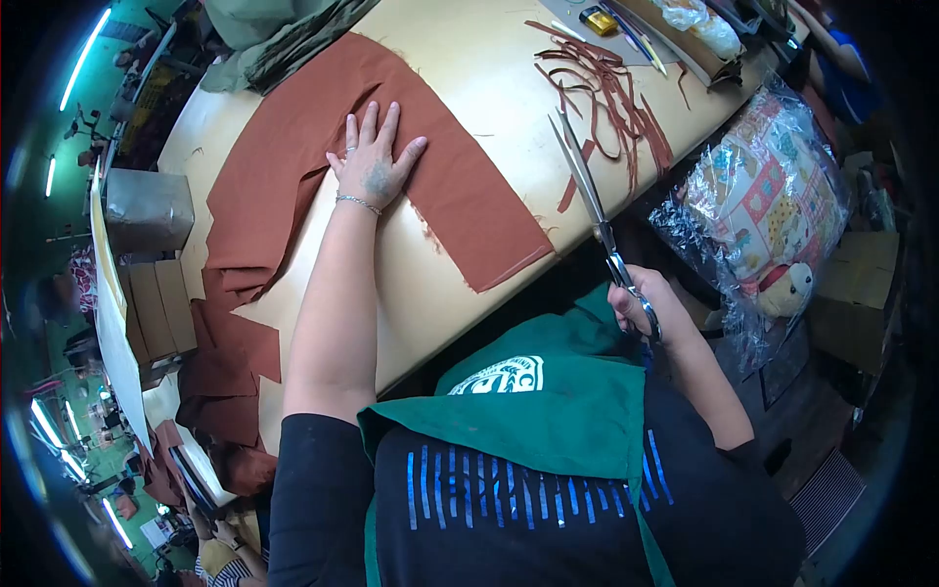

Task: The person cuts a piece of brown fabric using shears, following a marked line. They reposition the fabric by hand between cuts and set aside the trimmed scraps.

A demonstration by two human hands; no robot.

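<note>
Resting the left hand (377, 174) on rust-brown cloth (450, 166) while the right hand (644, 298) grips scissors (600, 220).
The cloth spreads from the upper left to the centre of the frame, flat on the pale table (489, 83) with a few folds; the left hand lies palm down on it, fingers spread. Right of centre, the right hand is closed round the scissors' handles, blades pointing up the frame, apart from the cloth and just beside thin brown strips (653, 142) at upper right.

Plastic-wrapped bundle (782, 181) beside cardboard box (856, 279)
</note>
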